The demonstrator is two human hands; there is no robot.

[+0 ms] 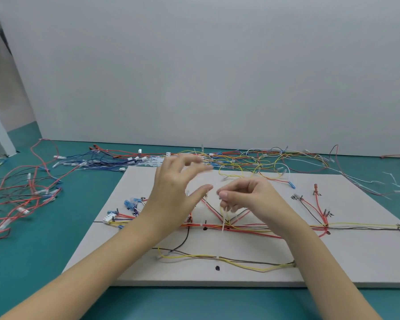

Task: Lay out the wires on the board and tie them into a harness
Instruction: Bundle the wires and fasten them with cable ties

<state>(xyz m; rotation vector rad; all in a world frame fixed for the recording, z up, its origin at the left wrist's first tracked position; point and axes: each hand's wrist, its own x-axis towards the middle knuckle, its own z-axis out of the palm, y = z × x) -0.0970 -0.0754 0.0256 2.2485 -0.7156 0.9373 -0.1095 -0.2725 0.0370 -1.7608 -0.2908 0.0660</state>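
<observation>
Teal tabletop (32,262) under white board (333,262): right hand (247,199) pinches a thin, springy cable tie (224,218) round limp wires (252,227), best held near its tail; left hand (176,192) spread wide.

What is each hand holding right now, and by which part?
The right hand pinches a white cable tie near its free upper end; the tie runs down to the wire bundle. The left hand is spread open, holding nothing.
</observation>
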